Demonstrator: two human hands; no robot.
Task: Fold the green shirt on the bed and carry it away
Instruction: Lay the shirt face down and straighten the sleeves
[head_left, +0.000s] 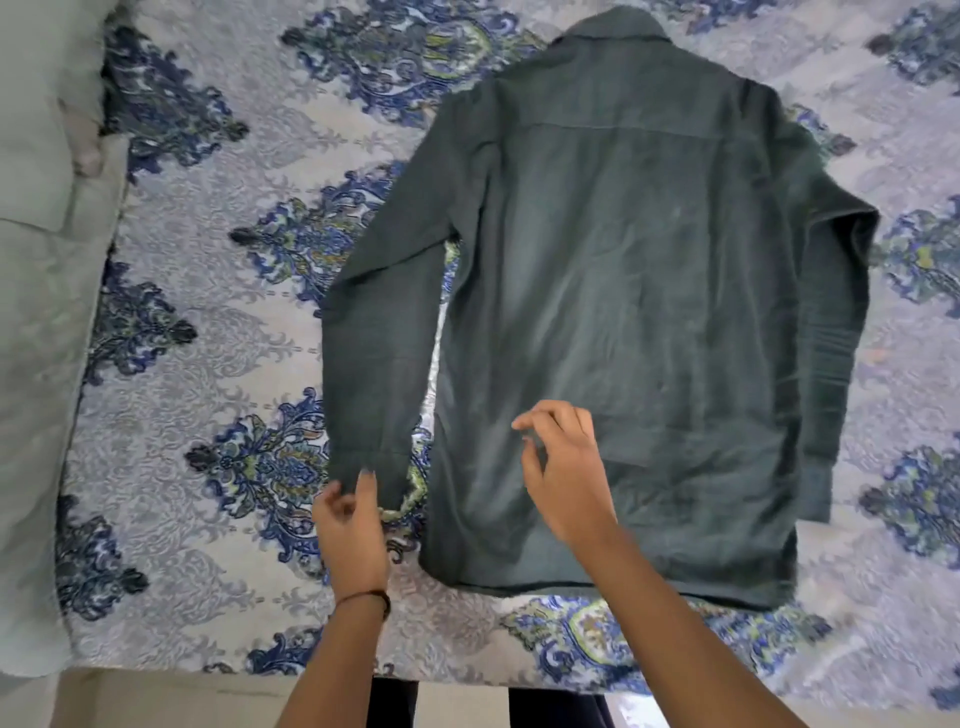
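**Q:** Fingers first: what are they doing?

**A:** Fingers (367, 491) of the left hand (349, 530) are pinching the cuff (366, 460) of the shirt's near sleeve, thumb on one side, fingertips on the other. The right hand (563, 470) is hovering over the lower part of the shirt (618, 291), its fingers loosely curled and holding nothing; whether they are brushing the cloth, I cannot tell.

**Q:** Where is the shirt lying?

**A:** It is lying flat, back side up, on the bed (208, 364), over a blue-patterned bedspread. The collar is pointing away from the person and the hem is sitting near the bed's front edge. One sleeve is stretching down beside the body to the left hand; the other is lying along the far side, well apart from both hands.
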